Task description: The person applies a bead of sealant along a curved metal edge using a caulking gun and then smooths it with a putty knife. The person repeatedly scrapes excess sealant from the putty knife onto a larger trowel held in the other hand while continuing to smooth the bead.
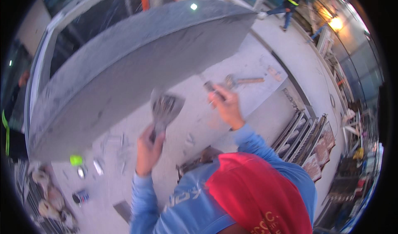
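My left hand [149, 149] is closed round the handle of a wide-bladed putty knife [176, 105], its blade raised and loaded with wet grey paste. To its right, my right hand [227, 107] grips a hand tool by its dark handle [210, 87]. A thin blade seems to run from that handle toward the upper left, but it is blurred, so I cannot tell its kind. Both tools are apart from each other, in front of a long grey-coated panel [137, 76]. A hammer [244, 80] with a wooden handle lies on the pale surface beyond my right hand.
At the lower left lie a bright yellow-green item [76, 160], a can [81, 196] and small scraps. Metal racking [296, 134] stands on the right. Behind the panel runs a metal frame [62, 20]. A person [290, 4] walks at the upper right; another [16, 126] is at the left edge.
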The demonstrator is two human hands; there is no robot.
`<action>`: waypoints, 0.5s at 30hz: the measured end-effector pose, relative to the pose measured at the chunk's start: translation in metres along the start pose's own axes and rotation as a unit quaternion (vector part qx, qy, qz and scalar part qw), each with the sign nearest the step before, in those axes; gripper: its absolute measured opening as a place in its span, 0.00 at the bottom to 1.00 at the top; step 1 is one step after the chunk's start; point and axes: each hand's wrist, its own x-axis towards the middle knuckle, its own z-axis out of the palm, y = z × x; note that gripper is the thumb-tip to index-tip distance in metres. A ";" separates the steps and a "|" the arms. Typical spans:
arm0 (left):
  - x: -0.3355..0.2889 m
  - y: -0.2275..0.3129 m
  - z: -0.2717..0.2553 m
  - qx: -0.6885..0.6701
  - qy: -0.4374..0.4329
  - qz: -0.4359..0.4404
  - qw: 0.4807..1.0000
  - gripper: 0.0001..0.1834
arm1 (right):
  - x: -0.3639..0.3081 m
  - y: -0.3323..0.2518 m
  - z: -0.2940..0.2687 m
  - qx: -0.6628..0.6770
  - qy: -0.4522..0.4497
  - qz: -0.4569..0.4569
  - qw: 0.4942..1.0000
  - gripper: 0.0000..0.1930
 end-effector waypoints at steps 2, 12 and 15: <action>0.011 0.004 -0.019 0.064 -0.017 -0.011 0.998 0.22 | -0.005 -0.026 -0.018 -0.133 -0.030 -0.127 0.983 0.17; 0.025 0.038 -0.044 0.182 -0.021 0.060 0.981 0.23 | 0.010 -0.094 -0.032 -0.305 -0.151 -0.411 0.846 0.16; 0.021 0.045 -0.045 0.194 -0.035 0.079 0.977 0.23 | 0.012 -0.098 -0.032 -0.333 -0.171 -0.422 0.826 0.17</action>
